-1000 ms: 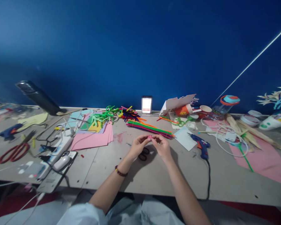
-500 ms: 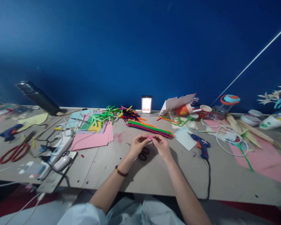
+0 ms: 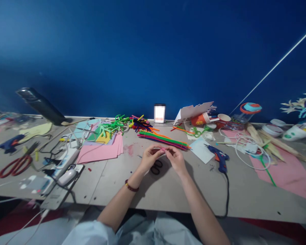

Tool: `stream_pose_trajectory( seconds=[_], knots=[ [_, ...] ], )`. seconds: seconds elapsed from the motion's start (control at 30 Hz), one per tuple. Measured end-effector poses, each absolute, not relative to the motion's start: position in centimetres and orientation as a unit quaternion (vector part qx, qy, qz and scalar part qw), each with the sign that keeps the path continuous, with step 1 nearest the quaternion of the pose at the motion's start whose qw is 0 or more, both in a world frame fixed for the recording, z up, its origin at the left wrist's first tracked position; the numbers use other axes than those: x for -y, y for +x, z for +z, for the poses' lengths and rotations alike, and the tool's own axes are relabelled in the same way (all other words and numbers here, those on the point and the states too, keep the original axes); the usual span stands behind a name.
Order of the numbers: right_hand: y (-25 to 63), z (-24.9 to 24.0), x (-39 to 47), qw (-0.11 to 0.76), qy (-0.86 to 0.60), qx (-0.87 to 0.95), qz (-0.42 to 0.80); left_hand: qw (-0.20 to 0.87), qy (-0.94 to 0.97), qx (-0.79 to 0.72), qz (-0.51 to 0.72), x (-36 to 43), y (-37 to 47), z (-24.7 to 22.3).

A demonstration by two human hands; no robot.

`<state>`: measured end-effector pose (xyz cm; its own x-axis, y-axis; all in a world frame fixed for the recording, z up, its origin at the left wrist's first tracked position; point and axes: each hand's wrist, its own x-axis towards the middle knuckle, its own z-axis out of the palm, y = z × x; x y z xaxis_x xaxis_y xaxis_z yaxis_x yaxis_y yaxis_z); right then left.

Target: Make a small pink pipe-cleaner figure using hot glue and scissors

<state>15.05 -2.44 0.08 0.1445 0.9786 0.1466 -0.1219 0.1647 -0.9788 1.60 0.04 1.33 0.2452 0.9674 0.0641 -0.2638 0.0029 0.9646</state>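
Between the fingertips of both hands is a small pink piece (image 3: 163, 149), too small to make out its exact kind. My left hand (image 3: 150, 157) pinches it from the left, a dark beaded bracelet (image 3: 132, 186) round the wrist. From the other side my right hand (image 3: 176, 159) pinches the same piece, so the fingertips nearly meet. Beneath the hands lies a pair of scissors (image 3: 156, 168) with dark handles, partly covered by my left hand. Just beyond the fingers is a bundle of coloured pipe cleaners (image 3: 163, 140).
A blue glue gun (image 3: 220, 158) and pale blue paper (image 3: 202, 150) lie to the right. Pink paper sheets (image 3: 99, 152), a power strip (image 3: 63, 166) and red-handled scissors (image 3: 15, 166) are on the left. A phone (image 3: 159, 113) stands against the blue wall.
Both hands stay in nearly the same place. The fingers have shifted only slightly around the small pink piece.
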Motion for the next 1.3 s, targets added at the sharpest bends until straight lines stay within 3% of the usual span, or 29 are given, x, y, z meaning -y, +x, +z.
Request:
stream_pose_trajectory(
  seconds=[0.3, 0.73, 1.07, 1.3],
  knots=[
    [15.11, -0.18, 2.31, 0.6, -0.469, 0.45, 0.466, 0.617, 0.522, -0.33, 0.488, -0.22, 1.31, 1.25],
    [14.95, 0.26, 2.18, 0.593, -0.448, 0.399, 0.537, 0.493, 0.606, -0.313, 0.54, -0.42, 1.31, 0.75],
    [14.98, 0.21, 2.25, 0.599, -0.45, 0.403, 0.526, 0.57, 0.519, -0.325, 0.547, -0.04, 1.75, 1.11],
    [15.0, 0.3, 2.17, 0.598, -0.44, 0.403, 0.535, 0.564, 0.512, -0.311, 0.569, -0.1, 1.87, 0.91]
  ],
)
